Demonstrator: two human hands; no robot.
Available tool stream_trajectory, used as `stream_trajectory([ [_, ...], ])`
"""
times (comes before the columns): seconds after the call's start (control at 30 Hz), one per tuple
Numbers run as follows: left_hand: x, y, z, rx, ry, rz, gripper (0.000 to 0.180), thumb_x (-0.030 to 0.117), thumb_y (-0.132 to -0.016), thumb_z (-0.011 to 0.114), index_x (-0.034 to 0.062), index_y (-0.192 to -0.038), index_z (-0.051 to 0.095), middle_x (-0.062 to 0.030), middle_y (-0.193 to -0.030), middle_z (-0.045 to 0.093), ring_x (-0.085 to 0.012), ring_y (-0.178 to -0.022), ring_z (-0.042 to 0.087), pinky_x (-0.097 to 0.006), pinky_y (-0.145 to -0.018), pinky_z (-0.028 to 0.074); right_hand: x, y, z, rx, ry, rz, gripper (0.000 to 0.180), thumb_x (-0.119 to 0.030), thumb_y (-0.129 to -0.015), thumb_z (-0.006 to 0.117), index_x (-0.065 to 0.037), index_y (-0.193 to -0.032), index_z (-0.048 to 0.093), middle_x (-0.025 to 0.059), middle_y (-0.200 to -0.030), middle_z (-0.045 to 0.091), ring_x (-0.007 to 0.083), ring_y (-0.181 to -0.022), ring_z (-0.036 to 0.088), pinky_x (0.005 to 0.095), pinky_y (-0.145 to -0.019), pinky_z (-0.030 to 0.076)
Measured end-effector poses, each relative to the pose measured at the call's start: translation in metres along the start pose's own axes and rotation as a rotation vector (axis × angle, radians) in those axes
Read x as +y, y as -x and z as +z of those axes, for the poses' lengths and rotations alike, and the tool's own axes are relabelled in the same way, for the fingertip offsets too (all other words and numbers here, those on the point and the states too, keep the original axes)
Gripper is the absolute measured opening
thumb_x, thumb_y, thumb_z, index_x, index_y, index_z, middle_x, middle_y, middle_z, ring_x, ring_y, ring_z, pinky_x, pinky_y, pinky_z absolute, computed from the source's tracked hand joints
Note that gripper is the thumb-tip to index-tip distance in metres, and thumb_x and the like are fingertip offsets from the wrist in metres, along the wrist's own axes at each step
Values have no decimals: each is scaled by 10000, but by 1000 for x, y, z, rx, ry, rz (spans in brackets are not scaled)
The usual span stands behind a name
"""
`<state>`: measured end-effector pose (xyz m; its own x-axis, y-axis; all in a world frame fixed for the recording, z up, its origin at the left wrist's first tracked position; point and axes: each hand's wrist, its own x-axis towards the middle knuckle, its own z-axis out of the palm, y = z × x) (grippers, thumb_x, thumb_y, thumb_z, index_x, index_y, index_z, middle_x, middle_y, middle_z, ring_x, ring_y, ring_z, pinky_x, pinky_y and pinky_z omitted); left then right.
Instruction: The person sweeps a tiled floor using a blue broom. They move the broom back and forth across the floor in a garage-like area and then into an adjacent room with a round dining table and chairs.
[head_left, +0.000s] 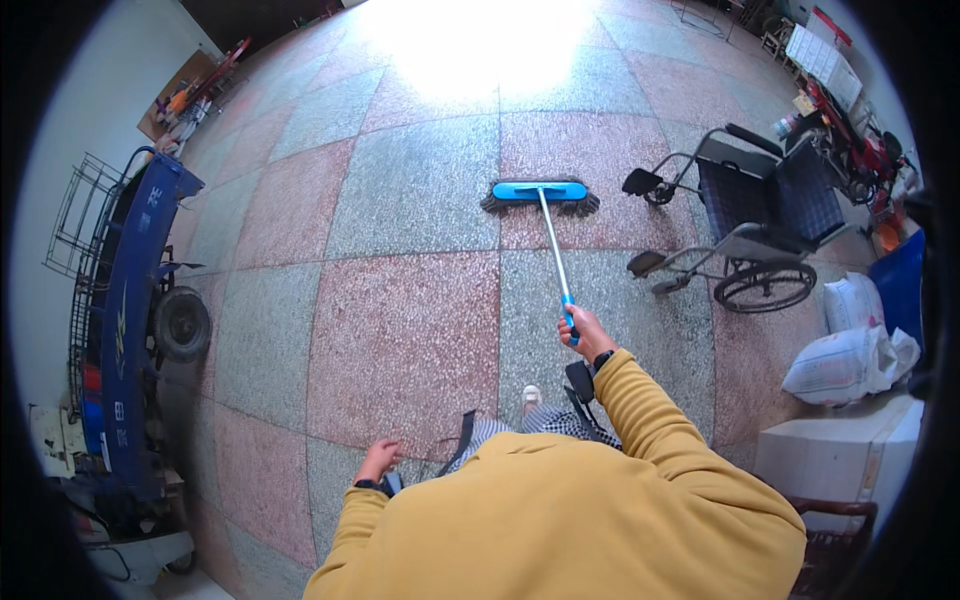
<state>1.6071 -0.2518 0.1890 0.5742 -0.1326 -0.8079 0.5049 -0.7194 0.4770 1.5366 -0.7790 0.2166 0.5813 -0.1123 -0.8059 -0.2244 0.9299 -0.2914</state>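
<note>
My right hand (585, 332) is wrapped round the blue grip of a long-handled floor brush (540, 190). Its silver pole runs forward from my fist to a wide blue head with dark bristles, which rests on the tiled floor (410, 320). Off to the left and low, my left hand (379, 459) hangs beside my body, holding nothing, with its fingers stretched out. Both wrists carry dark bands, and yellow sleeves cover my arms.
A folding wheelchair (765, 200) stands right of the brush. Behind it are white sacks (845, 350) and a white box (840, 450). A blue cart (130, 330) with a black tyre (182, 324) lines the left wall. Bright glare covers the far floor.
</note>
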Motion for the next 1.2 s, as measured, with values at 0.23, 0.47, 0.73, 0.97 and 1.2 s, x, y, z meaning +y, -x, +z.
stream_trajectory([
  [0.23, -13, -13, -44, 49, -223, -94, 244, 203, -802, 470, 95, -995, 574, -93, -818, 617, -195, -658, 593, -350, -566, 473, -148, -102, 68, -72, -16, -5, 184, -259, -883, 392, -114, -787, 332, 9, -571, 363, 77, -418, 343, 207, -353, 290],
  [0.47, 79, -140, -70, -79, -539, -193, 240, 163, -799, 458, 84, -996, 569, -88, -791, 611, -187, -620, 578, -328, -543, 463, -304, -190, 103, 74, 264, -75, 288, -336, -872, 423, -96, -718, 377, 0, -528, 386, 67, -392, 357, 204, -330, 308],
  [0.73, 461, -298, -94, 45, -278, 100, 239, 118, -796, 444, 73, -997, 564, -83, -761, 603, -179, -576, 562, -303, -516, 450, -421, -231, 171, 146, 268, -27, 293, -350, -875, 423, -85, -759, 379, 2, -564, 398, 65, -407, 359, 199, -338, 302],
  [0.97, 727, -426, -69, 74, -27, 336, 297, 139, -809, 447, 23, -1074, 516, -85, -797, 604, -146, -575, 551, -265, -515, 452, -570, -337, 235, 106, 292, -3, 281, -330, -876, 427, -75, -772, 370, 11, -558, 391, 72, -412, 364, 207, -344, 313],
  [1.2, 775, -469, -57, -74, -392, 58, 297, 239, -778, 501, 44, -981, 600, -137, -846, 625, -205, -749, 602, -301, -665, 468, -744, -440, 302, 174, 355, -35, 200, -310, -870, 421, -125, -818, 368, 33, -588, 400, 85, -420, 372, 228, -346, 323],
])
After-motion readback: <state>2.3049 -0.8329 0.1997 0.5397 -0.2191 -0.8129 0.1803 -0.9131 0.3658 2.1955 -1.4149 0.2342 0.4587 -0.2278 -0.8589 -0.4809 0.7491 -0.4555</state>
